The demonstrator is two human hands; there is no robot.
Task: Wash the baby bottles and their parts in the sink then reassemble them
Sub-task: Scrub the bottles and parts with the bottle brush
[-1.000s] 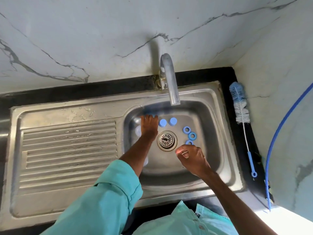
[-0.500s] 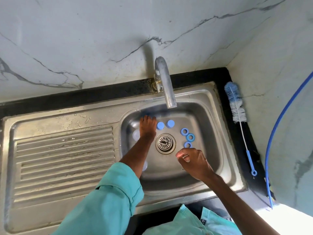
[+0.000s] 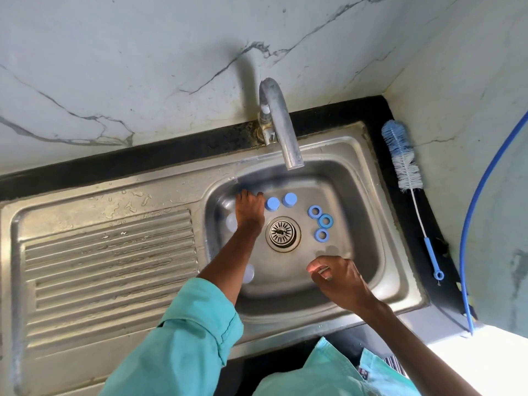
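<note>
My left hand (image 3: 248, 210) reaches into the back left of the steel sink (image 3: 368, 212), fingertips closed over a blue cap of which only a sliver shows. Two more blue caps (image 3: 272, 203) (image 3: 289, 199) stand just right of it. Three blue rings (image 3: 314, 212) (image 3: 325, 220) (image 3: 321, 235) lie right of the drain (image 3: 283, 232). Clear bottle pieces (image 3: 231, 222) (image 3: 249, 274) show beside my left forearm. Near the front of the basin, my right hand (image 3: 340, 278) hovers with thumb and fingers pinched on a small pale part.
The tap (image 3: 281, 130) hangs over the back of the basin with no water running. A blue and white bottle brush (image 3: 405, 167) lies on the black counter to the right, beside a blue hose (image 3: 480, 195). The ribbed, wet drainboard (image 3: 108, 252) lies left.
My right hand has drawn back toward the front of the basin, uncovering the third blue ring. My left hand stays at the back left.
</note>
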